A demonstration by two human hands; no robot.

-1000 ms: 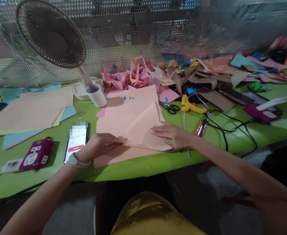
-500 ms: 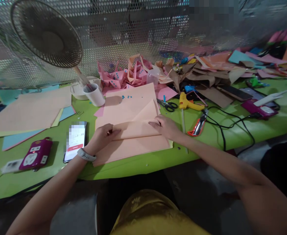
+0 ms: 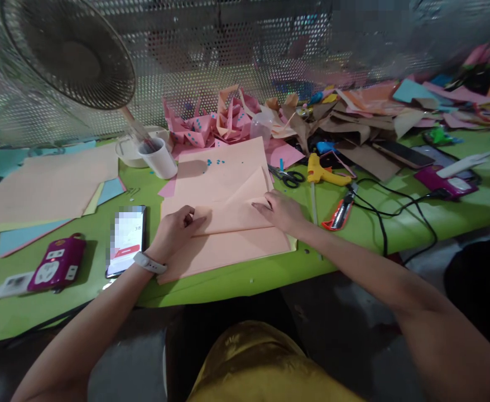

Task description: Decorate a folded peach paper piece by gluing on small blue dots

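Note:
A folded peach sheet of paper point(image 3: 230, 216) lies across a stack of larger peach sheets point(image 3: 232, 254) at the table's near edge. My left hand point(image 3: 180, 226) grips the folded paper at its left end, thumb on top and fingers curled. At the other end my right hand point(image 3: 282, 211) pinches it, thumb pointing inward. One pointed flap point(image 3: 253, 187) of the paper stands out behind the fold, near my right hand. Small blue bits point(image 3: 215, 162) are scattered on the upper part of the stack.
Left of the stack lie a phone point(image 3: 126, 240) and a purple power socket point(image 3: 56, 263); a white cup point(image 3: 161, 159) and fan point(image 3: 75, 58) stand behind. To the right are black-handled scissors point(image 3: 291, 177), a yellow glue gun point(image 3: 324, 173) and a red cutter point(image 3: 340, 211). Paper scraps point(image 3: 354, 123) line the back.
The view has shifted slightly. Both hands keep their grip on the ends of the folded paper, and the fold looks nearly the same.

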